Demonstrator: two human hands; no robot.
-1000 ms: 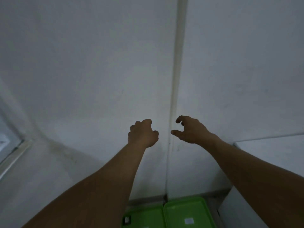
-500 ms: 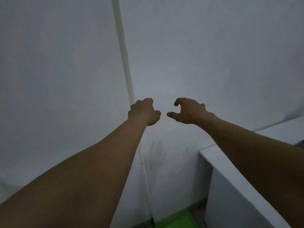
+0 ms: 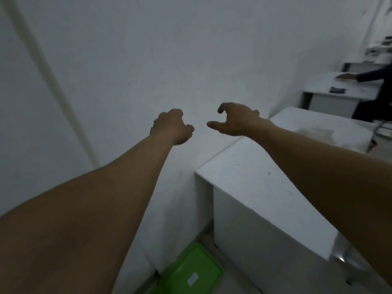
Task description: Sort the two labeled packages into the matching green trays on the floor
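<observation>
Both arms are stretched out in front of me against a white wall. My left hand point(image 3: 172, 126) has its fingers curled into a loose fist with nothing in it. My right hand point(image 3: 235, 119) is held with curved fingers and the thumb apart, holding nothing. Far below, on the floor at the wall's foot, lies a green tray point(image 3: 192, 271) with a small white label inside. Only part of it shows past my left forearm. No package is in view.
A white table point(image 3: 263, 181) stands at the right, its corner under my right forearm. Further back right is another white desk point(image 3: 331, 88) with a dark object on it, and a person's sleeved arm point(image 3: 364, 77) reaches over it.
The view has swung to the right: the wall seam slid left, the white table and far desk came into sight. Both hands kept their pose.
</observation>
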